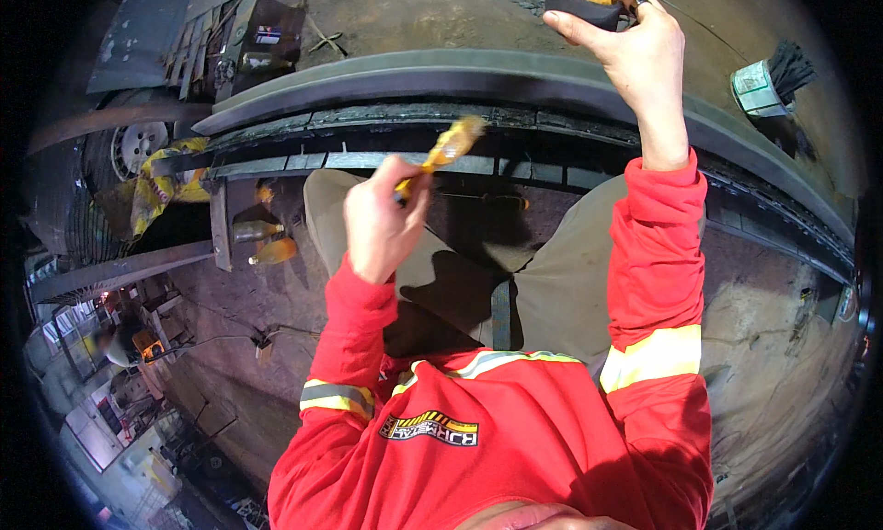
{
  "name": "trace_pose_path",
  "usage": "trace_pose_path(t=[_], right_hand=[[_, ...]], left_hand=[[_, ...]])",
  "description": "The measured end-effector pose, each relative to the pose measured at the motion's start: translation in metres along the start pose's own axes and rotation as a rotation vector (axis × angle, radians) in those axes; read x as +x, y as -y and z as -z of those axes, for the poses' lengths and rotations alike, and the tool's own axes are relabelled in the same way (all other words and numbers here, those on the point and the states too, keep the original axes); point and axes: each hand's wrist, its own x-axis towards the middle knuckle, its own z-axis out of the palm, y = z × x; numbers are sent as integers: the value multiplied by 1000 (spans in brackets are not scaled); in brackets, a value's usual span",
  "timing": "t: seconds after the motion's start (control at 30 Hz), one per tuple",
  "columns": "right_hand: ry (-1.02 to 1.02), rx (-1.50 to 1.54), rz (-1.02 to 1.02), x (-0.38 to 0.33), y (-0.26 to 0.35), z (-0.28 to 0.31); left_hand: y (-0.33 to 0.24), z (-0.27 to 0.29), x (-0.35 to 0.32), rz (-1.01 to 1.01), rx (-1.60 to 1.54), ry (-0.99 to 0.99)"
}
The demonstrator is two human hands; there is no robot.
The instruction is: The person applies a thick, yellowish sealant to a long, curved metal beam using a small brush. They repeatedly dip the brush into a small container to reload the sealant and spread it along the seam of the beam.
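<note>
My left hand (379, 222) is closed on the handle of a small brush (449, 147) whose tip is smeared with yellow-orange grease, held over the dark metal beams (441, 116). My right hand (635, 47) is raised at the top of the view, gripping a dark tub (581, 7) with yellow grease in it. Both sleeves are red with reflective bands. My legs in beige trousers show below the hands.
A curved grey metal plate (460, 74) runs across the top. A white-wrapped black brush (768, 79) lies at the upper right. Two amber bottles (267, 240) sit at the left, with a wheel (138, 144) and yellow cloth (161, 185) beyond. Dirt floor lies below.
</note>
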Motion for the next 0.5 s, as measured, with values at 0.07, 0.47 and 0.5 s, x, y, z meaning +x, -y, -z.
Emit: trace_pose_path(t=[0.07,0.47,0.5], right_hand=[[-7,9,14,3,-3,3],[58,-297,116,7,-22,-6],[61,-294,109,5,-22,-7]], left_hand=[[-1,16,-4,1,-54,-110],[28,-3,-13,195,-184,-77],[28,4,-18,241,-187,-81]])
